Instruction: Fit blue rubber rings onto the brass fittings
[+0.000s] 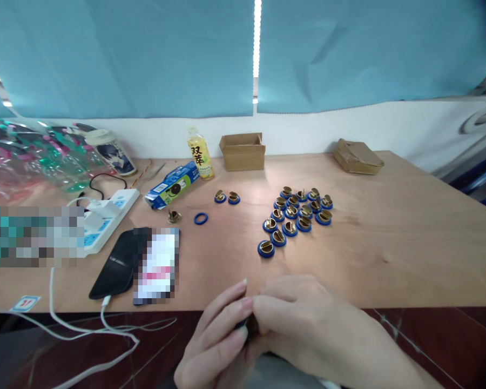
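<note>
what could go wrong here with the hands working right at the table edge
The left hand and right hand pinch something small and mostly hidden, out past the table edge; if it slips, it would likely drop to the floor. The cluster of gold-and-blue pieces sits just beyond the hands, so a forward reach might scatter it. The loose blue ring could roll away if nudged.

Yellow drink btl [200,153], open cardboard box [243,151], blue snack pkg [173,187], white pwr strip [106,214], black phone [117,264] on wood table [409,237].

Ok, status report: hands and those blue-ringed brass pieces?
Left hand and right hand pinched together at table edge, contents hidden. Assembled pieces clustered ahead. Loose blue ring apart.
</note>
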Motion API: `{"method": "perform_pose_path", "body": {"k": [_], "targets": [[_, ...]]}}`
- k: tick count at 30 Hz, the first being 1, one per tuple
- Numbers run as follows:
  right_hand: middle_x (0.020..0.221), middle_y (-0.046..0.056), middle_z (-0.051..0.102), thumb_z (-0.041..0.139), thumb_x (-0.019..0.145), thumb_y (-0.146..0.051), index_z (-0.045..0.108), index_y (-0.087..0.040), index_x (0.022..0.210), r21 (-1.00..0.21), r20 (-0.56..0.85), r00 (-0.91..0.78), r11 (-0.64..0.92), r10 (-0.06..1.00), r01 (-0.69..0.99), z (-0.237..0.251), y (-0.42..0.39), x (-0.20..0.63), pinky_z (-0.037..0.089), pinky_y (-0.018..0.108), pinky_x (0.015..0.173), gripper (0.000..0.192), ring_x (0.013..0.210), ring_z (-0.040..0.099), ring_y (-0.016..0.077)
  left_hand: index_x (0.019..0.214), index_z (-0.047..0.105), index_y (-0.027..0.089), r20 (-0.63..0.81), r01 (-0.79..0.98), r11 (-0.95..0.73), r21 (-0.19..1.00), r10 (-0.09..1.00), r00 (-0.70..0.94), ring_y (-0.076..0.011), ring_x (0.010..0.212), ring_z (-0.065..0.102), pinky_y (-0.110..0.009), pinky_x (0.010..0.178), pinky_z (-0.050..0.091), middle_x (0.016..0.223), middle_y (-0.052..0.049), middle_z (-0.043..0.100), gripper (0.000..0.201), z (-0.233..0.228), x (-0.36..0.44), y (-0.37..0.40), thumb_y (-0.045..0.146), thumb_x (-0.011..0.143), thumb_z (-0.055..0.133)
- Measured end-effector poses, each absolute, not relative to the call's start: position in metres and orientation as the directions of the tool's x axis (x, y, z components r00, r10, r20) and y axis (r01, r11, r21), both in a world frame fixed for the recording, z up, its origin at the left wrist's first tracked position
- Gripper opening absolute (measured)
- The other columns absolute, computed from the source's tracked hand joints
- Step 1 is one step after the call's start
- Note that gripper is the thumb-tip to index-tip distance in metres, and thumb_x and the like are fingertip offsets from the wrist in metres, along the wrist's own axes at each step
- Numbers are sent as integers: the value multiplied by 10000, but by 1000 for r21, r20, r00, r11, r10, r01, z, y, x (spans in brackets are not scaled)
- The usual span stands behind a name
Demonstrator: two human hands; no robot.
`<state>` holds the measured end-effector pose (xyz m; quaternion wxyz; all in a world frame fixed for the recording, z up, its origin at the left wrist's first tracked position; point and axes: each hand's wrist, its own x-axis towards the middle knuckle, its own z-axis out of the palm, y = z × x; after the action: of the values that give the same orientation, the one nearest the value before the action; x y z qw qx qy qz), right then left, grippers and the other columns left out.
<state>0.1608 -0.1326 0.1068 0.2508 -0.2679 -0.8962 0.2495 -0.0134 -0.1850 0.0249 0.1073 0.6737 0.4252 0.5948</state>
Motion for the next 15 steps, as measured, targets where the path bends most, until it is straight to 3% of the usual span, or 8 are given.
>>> {"method": "perform_pose_path", "body": {"k": [6, 9, 15], "targets": [[752, -2, 637, 554, 958, -174, 630, -196, 901, -507, 371, -731, 784, 573, 357, 104, -132, 157, 351, 251, 557, 97, 622, 504, 128, 1221, 559, 414, 725, 455, -643, 616, 689, -8, -283, 1075, 719, -481, 769, 694, 1095, 11, 768, 336, 19, -22, -188, 296, 920, 649], [763, 6, 647, 546, 961, -166, 634, -184, 931, -489, 349, -750, 792, 561, 365, 105, -133, 158, 356, 256, 567, 94, 625, 518, 131, 1251, 555, 413, 735, 396, -653, 646, 672, -90, -262, 1120, 699, -460, 814, 685, 1138, 27, 757, 365, 18, -18, -186, 284, 923, 648], [820, 2, 653, 541, 977, -173, 617, -188, 958, -499, 267, -772, 768, 576, 401, 106, -135, 165, 372, 253, 601, 80, 672, 548, 133, 1212, 635, 256, 822, 250, -790, 559, 568, -44, -241, 1129, 695, -373, 892, 651, 1245, -4, 723, 379, 21, -14, -175, 129, 861, 703]]}}
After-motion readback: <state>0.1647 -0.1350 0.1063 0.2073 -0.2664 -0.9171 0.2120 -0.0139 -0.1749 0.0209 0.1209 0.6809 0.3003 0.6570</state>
